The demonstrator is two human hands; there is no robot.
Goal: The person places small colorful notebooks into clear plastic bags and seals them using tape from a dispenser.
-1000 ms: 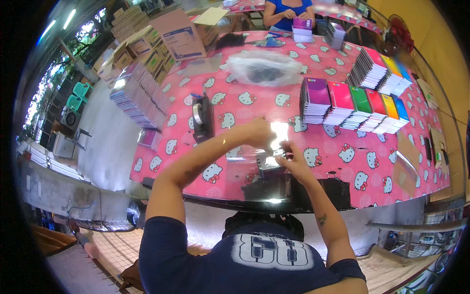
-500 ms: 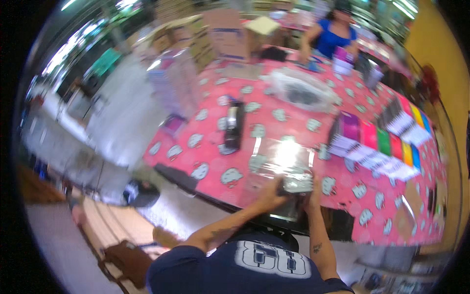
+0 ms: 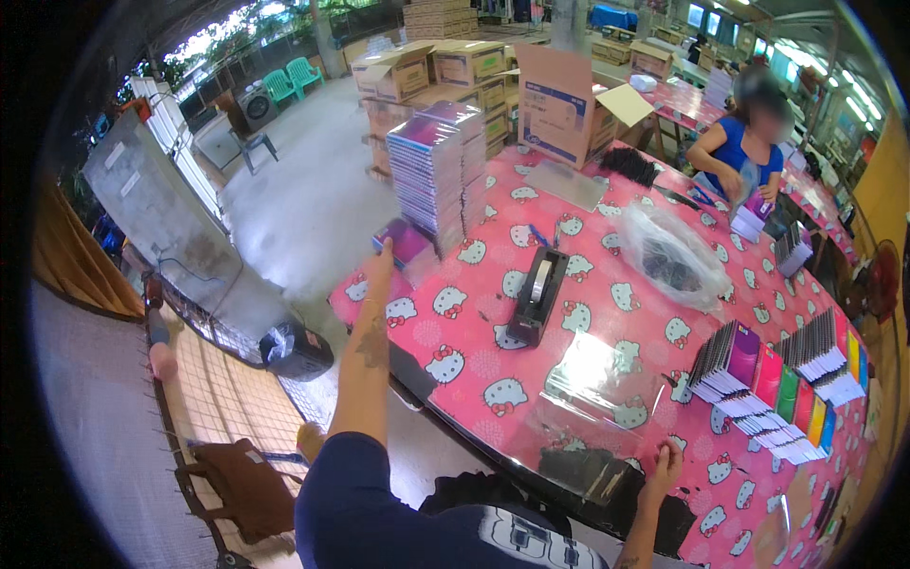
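My left hand [image 3: 384, 254] reaches out to the far left and grips the near edge of a plastic-wrapped purple notebook pack [image 3: 408, 241], its fingers partly hidden. That pack lies at the table's left side, beside a tall stack of similar wrapped notebooks [image 3: 427, 175]. Close to the front edge, my right hand [image 3: 666, 463] has loosely curled fingers, slightly apart, with nothing visible in them. Just left of it, a clear plastic sheet or bag [image 3: 592, 403] lies flat and shiny. A black tape dispenser [image 3: 538, 299] stands between the two hands.
Rows of colourful notebooks [image 3: 758, 394] stand to the right. Beyond the dispenser lies a clear bag with dark contents [image 3: 673, 261]. An open carton [image 3: 559, 109] is at the back. Across the table, a person in blue [image 3: 739, 147] handles notebooks. A pink patterned cover [image 3: 455, 327] spans the table.
My left hand has left the clear plastic at the front edge and reached left to the purple pack. My right hand has moved slightly away from the plastic. The view has shifted.
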